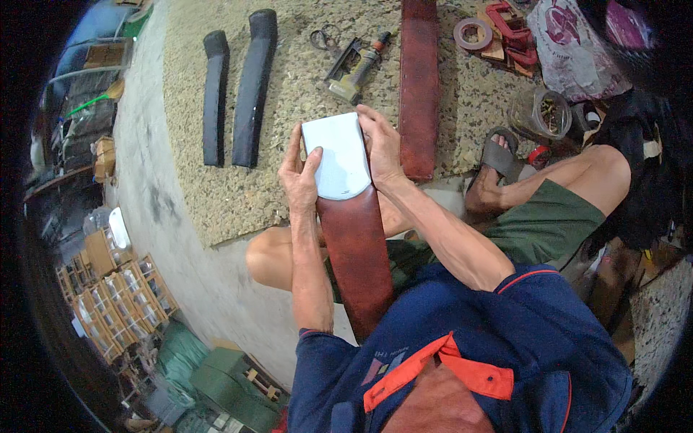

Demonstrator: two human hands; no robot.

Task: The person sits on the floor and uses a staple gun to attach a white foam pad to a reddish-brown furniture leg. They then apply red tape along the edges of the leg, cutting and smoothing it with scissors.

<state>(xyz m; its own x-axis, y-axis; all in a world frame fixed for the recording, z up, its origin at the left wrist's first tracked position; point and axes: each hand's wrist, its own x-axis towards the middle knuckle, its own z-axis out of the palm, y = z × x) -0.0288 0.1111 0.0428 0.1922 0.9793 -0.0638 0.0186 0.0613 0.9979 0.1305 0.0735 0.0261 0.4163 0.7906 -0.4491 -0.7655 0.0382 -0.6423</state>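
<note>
Both hands (339, 162) press white template (336, 155) onto brown leather (357, 252).

You wear a navy shirt (505, 339) with short sleeves, edged in thin red piping at the right shoulder. Its collar (433, 368) is bright orange-red, with a small pale emblem printed on the chest just beside it. Your shorts (548, 224) are dark green. On your right foot sits a grey sandal (499, 153) with a broad strap. Both forearms are bare.
</note>
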